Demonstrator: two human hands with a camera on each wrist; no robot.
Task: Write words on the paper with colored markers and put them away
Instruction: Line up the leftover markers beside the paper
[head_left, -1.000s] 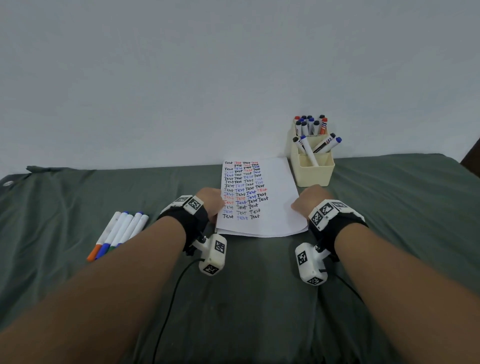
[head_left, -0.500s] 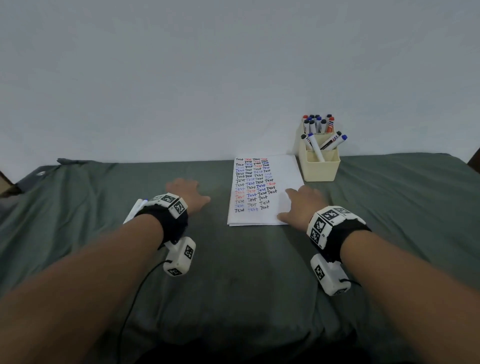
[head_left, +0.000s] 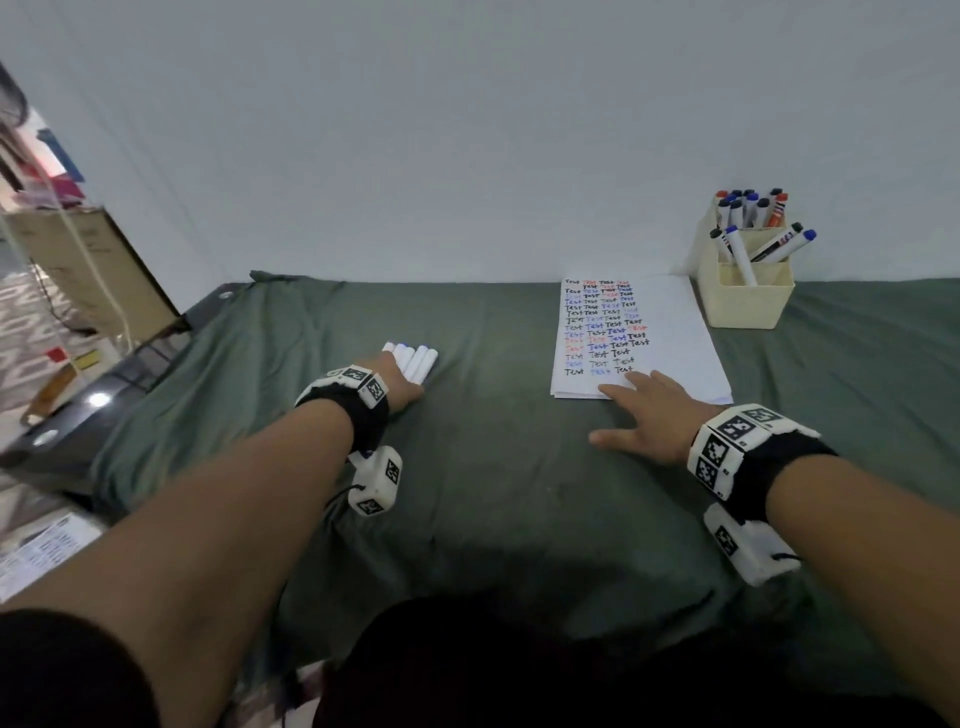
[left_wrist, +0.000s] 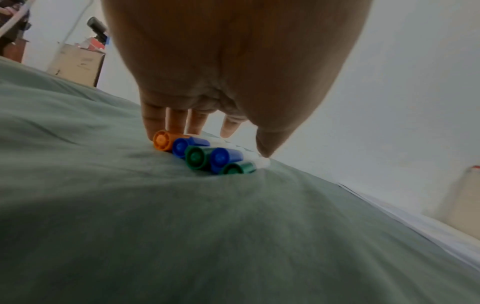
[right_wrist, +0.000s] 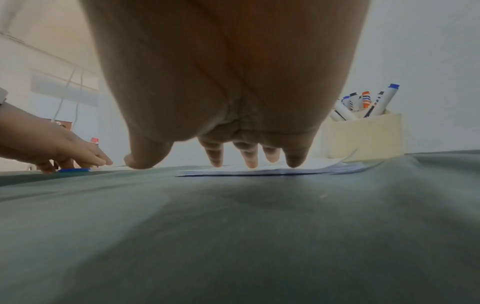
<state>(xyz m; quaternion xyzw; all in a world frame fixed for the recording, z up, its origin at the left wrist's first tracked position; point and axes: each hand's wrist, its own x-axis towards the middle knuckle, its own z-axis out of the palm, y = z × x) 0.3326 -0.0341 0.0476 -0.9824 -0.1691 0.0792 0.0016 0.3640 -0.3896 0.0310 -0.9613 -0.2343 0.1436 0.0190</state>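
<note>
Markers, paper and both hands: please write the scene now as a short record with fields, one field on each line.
loose markers: five, side by side on the green cloth; caps orange, blue, green, blue, green
left hand: over the loose markers, fingers straight, touching them
right hand: flat, fingertips on the paper's near edge
paper: rows of "Test" in several colours
holder: cream box beyond the paper, more markers in it
</note>
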